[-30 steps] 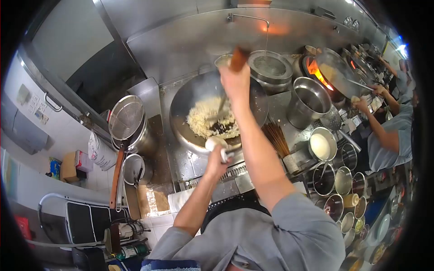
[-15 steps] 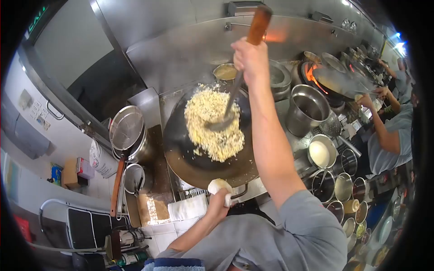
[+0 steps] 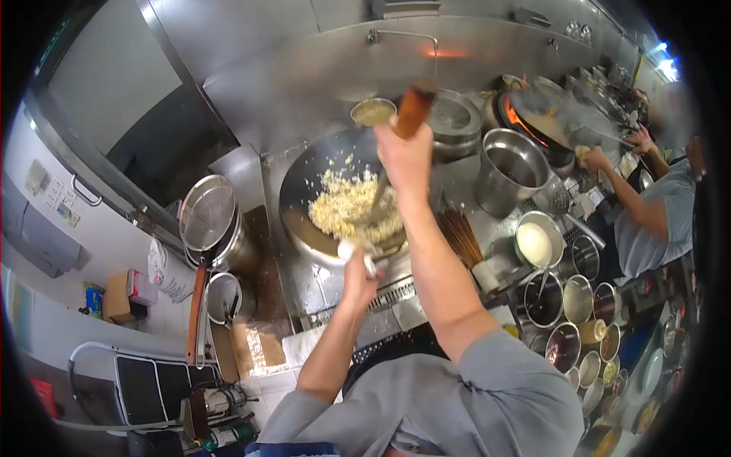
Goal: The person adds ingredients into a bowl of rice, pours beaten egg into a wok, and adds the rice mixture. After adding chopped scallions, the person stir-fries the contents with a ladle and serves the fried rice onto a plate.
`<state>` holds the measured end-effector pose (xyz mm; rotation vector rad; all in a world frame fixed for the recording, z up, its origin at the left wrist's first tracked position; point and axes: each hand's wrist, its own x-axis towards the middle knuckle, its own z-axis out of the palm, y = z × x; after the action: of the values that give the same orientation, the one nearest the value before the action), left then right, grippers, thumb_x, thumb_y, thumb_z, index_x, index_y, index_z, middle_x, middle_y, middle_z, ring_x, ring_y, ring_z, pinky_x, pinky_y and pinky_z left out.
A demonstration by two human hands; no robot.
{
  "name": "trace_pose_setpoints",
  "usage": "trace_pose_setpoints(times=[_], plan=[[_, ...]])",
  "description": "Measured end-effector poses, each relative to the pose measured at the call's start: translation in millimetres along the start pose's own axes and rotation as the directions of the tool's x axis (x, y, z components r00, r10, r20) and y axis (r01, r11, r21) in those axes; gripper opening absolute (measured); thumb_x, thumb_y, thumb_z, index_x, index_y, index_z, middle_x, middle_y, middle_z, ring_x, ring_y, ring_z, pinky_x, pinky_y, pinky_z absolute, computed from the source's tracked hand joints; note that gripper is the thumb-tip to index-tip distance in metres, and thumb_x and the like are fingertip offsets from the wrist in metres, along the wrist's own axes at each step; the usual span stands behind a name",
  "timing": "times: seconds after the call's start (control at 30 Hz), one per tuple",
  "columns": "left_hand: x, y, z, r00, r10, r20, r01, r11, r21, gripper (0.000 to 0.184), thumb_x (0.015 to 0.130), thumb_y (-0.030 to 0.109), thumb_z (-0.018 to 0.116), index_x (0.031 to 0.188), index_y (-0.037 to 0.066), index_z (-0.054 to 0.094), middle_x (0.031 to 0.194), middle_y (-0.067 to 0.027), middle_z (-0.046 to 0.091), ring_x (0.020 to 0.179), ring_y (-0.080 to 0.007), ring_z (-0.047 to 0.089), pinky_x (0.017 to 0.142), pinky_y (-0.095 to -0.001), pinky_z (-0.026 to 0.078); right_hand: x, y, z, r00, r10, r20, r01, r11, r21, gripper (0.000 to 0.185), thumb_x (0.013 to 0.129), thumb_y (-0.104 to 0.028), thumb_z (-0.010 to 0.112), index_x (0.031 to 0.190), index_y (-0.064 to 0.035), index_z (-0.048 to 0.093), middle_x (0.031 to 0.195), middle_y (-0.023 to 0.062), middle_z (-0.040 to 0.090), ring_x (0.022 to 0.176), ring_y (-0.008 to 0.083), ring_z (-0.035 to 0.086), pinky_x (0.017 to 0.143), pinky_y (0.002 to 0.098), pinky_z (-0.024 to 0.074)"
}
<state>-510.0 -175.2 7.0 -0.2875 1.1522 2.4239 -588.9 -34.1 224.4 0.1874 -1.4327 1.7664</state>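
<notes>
A dark wok [image 3: 301, 167] sits on the stove in front of me, with fried rice [image 3: 352, 202] and bits of egg in it. My right hand [image 3: 407, 156] is wrapped round the wooden-handled ladle [image 3: 415, 110], whose lower end reaches into the rice. At the wok's near rim, my left hand [image 3: 360, 276] is closed on a white cloth [image 3: 354, 248]; the wok's handle is hidden under it. Some grains are loose above the main heap.
A strainer [image 3: 207, 213] rests over a pot at the left. Right of the wok are a steel pot [image 3: 512, 171], a bamboo brush [image 3: 459, 236], a bowl of white contents [image 3: 537, 242] and several seasoning containers. A co-worker [image 3: 647, 221] handles another wok near a flame at the far right.
The wok has moved away from me, back over the stove, with my left hand. My right hand and the ladle are lower, and the rice has shifted within the wok.
</notes>
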Motion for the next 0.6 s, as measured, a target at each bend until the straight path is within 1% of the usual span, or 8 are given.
trace_pose_setpoints(times=[0.03, 0.13, 0.23, 0.33, 0.37, 0.43, 0.5, 0.6], plan=[[19.6, -8.9, -11.2, 0.993, 0.043, 0.111, -0.038, 0.998, -0.052, 0.025, 0.089, 0.019, 0.045, 0.112, 0.011, 0.05, 0.092, -0.0065, 0.061, 0.076, -0.0177, 0.06, 0.057, -0.0301, 0.047, 10.1, 7.9, 5.5, 0.997, 0.074, -0.008, -0.074, 0.995, -0.064, 0.021, 0.076, -0.004, 0.06, 0.062, -0.009, 0.045, 0.049, -0.003, 0.041, 0.04, 0.0063, 0.042, 0.037, 0.0228, 0.0283], [-76.3, -25.4, 24.1, 0.978, -0.015, -0.208, 0.014, 1.0, -0.006, 0.025, 0.089, 0.019, 0.046, 0.113, 0.013, 0.047, 0.098, -0.0054, 0.058, 0.08, -0.0188, 0.057, 0.05, -0.0282, 0.045, 68.4, 1.7, 12.9, 0.985, 0.155, 0.073, -0.157, 0.987, 0.032, 0.022, 0.075, -0.004, 0.059, 0.059, -0.0089, 0.045, 0.048, -0.0021, 0.042, 0.037, 0.0071, 0.04, 0.036, 0.0243, 0.0283], [-99.9, -24.9, 28.0, 0.978, -0.041, -0.203, 0.039, 0.999, -0.013, 0.023, 0.09, 0.021, 0.044, 0.111, 0.014, 0.049, 0.094, -0.0071, 0.059, 0.074, -0.018, 0.059, 0.055, -0.0302, 0.046, 52.1, -47.7, 0.0, 0.973, 0.175, 0.153, -0.189, 0.979, 0.078, 0.021, 0.076, -0.005, 0.059, 0.06, -0.008, 0.045, 0.048, -0.0014, 0.044, 0.036, 0.0069, 0.04, 0.036, 0.0234, 0.0283], [-26.1, 20.2, 34.5, 0.993, 0.03, -0.116, -0.03, 1.0, -0.002, 0.015, 0.09, 0.02, 0.045, 0.098, 0.01, 0.051, 0.088, -0.0086, 0.059, 0.072, -0.0169, 0.058, 0.051, -0.0259, 0.041, 1.5, -21.1, 0.1, 0.997, -0.001, 0.083, -0.001, 1.0, 0.017, 0.015, 0.074, -0.006, 0.06, 0.062, -0.0044, 0.051, 0.05, -0.0011, 0.046, 0.042, 0.0067, 0.045, 0.039, 0.0234, 0.0302], [11.3, 4.1, -1.1, 0.985, 0.059, 0.159, -0.054, 0.998, -0.038, 0.017, 0.089, 0.02, 0.046, 0.1, 0.008, 0.051, 0.086, -0.0076, 0.059, 0.071, -0.0171, 0.057, 0.052, -0.0277, 0.043, -0.4, -12.2, 10.8, 1.0, -0.005, -0.019, 0.003, 0.993, -0.115, 0.017, 0.07, -0.007, 0.06, 0.061, 0.0059, 0.052, 0.048, 0.0111, 0.046, 0.047, 0.0147, 0.046, 0.048, 0.0336, 0.0371], [-31.7, -14.6, 24.5, 0.989, -0.024, -0.145, 0.025, 1.0, 0.008, 0.022, 0.087, 0.02, 0.047, 0.107, 0.01, 0.049, 0.089, -0.0076, 0.059, 0.072, -0.0188, 0.058, 0.053, -0.0282, 0.045, 30.4, -1.1, 19.2, 0.999, 0.033, -0.004, -0.034, 0.986, -0.164, 0.019, 0.07, -0.008, 0.059, 0.061, 0.0071, 0.051, 0.048, 0.0158, 0.044, 0.047, 0.0164, 0.046, 0.048, 0.036, 0.0376], [-77.5, -51.0, 6.3, 0.986, 0.008, -0.166, 0.0, 0.999, 0.047, 0.029, 0.086, 0.019, 0.048, 0.114, 0.013, 0.046, 0.095, -0.0086, 0.059, 0.076, -0.0206, 0.06, 0.054, -0.0305, 0.047, 70.1, -15.2, 13.8, 0.992, 0.113, 0.06, -0.114, 0.993, 0.027, 0.023, 0.074, -0.004, 0.059, 0.056, -0.008, 0.044, 0.047, -0.0029, 0.041, 0.039, 0.0064, 0.041, 0.037, 0.0249, 0.028], [-96.3, -28.6, 9.8, 0.998, -0.024, -0.059, 0.021, 0.999, -0.048, 0.031, 0.086, 0.018, 0.046, 0.117, 0.015, 0.044, 0.097, -0.0077, 0.059, 0.077, -0.0201, 0.061, 0.05, -0.0282, 0.046, 44.8, -58.4, -10.5, 0.975, 0.171, 0.14, -0.186, 0.977, 0.102, 0.025, 0.074, -0.003, 0.06, 0.057, -0.0098, 0.044, 0.047, -0.0042, 0.04, 0.038, 0.0053, 0.039, 0.036, 0.0231, 0.026]])
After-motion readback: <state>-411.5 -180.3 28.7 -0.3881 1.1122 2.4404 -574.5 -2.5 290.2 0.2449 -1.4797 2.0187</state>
